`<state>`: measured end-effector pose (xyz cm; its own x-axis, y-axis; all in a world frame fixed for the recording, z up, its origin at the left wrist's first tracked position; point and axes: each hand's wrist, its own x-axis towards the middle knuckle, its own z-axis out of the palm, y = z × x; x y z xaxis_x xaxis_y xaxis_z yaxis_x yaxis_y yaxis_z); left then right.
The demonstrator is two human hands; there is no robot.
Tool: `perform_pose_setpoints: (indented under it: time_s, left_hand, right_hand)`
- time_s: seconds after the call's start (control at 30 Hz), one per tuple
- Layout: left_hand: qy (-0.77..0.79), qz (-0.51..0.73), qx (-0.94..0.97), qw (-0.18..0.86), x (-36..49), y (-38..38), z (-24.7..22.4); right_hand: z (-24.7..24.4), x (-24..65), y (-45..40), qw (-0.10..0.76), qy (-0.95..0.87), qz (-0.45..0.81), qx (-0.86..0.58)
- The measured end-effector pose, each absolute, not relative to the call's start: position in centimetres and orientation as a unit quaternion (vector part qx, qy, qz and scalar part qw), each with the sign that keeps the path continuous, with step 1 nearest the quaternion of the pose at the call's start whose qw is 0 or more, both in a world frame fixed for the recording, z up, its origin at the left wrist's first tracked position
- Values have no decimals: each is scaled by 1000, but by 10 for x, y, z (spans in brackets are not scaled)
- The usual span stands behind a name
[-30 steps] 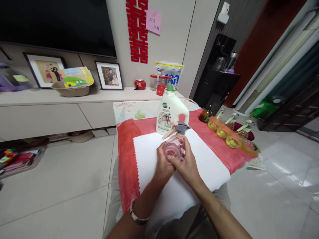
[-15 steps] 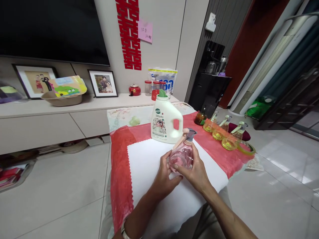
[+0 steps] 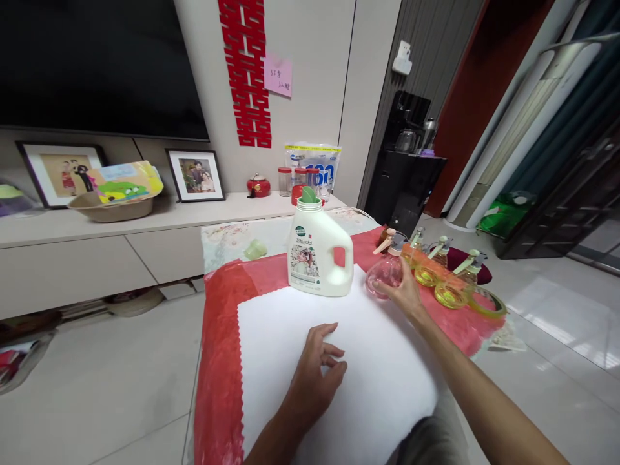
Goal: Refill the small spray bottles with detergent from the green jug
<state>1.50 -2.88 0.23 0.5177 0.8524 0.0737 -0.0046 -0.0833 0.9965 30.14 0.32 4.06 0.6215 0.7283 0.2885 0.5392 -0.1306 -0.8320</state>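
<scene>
My right hand point(image 3: 405, 289) grips a clear pink pump bottle point(image 3: 385, 274) from its right side, at the right back edge of a white cloth point(image 3: 285, 323). Fingers apart and curved, my left hand point(image 3: 322, 368) hovers over the middle of the cloth with nothing in it. Behind the cloth stands a cream detergent jug point(image 3: 322, 258) with a green piece point(image 3: 309, 194) in its open neck. To the right of the pink bottle, yellow pump bottles point(image 3: 451, 287) stand in a row with an orange band across them.
A roll of yellowish tape point(image 3: 488, 302) lies at the table's right end, on the red covering point(image 3: 220, 361). A pale green lump point(image 3: 255, 249) sits at the back left. Beyond are a shelf point(image 3: 184, 210) with framed photos, a red pot point(image 3: 258, 186) and red-lidded jars.
The pink bottle has moved right and back in my right hand, towards the yellow bottles. My left hand has let go of it and is lower over the cloth. The view has shifted slightly.
</scene>
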Motion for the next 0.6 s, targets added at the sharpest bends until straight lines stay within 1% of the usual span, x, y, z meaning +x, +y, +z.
perform_pose_setpoints:
  time_s: [0.27,0.6]
  left_hand:
    - [331,324,646,607,13,-25,-5]
    - [334,323,636,616,14,-24,-9]
  right_hand:
    - [35,350,55,517,-428,48,-739]
    - [10,383,82,518,-449,62,-725]
